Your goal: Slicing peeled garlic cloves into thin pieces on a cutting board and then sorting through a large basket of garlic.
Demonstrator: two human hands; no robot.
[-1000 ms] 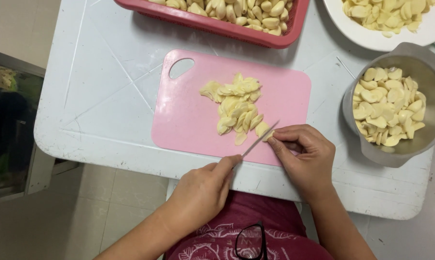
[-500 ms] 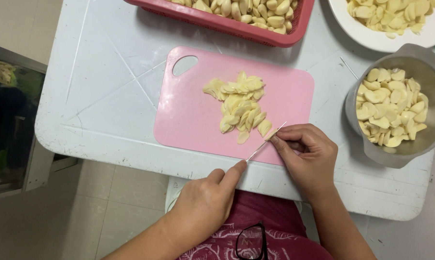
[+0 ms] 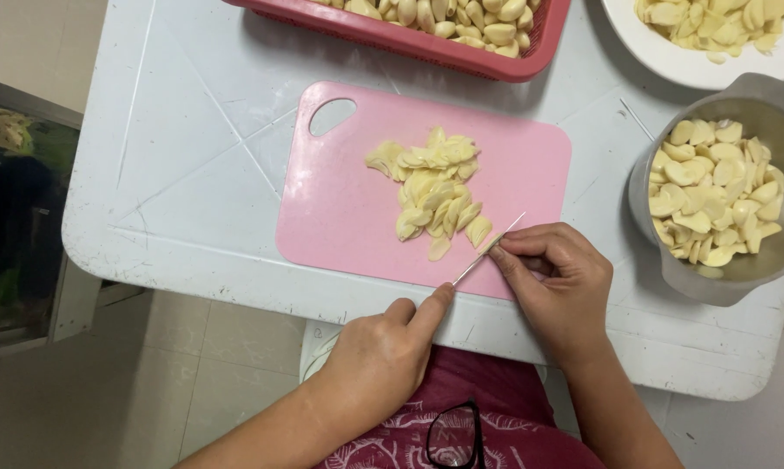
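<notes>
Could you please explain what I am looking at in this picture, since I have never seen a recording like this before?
There is no machine here: a person wears a camera on the head, so the single view looks straight down at their own two bare hands. The left hand holds a thin knife, forefinger laid along its back. The right hand pinches a small pale piece at the blade on a pink cutting board, beside a pile of pale slices. The board lies on a white table. Around it stand a red basket of whole peeled cloves, a metal bowl of slices and a white plate with more. Folded glasses hang at the person's chest.
</notes>
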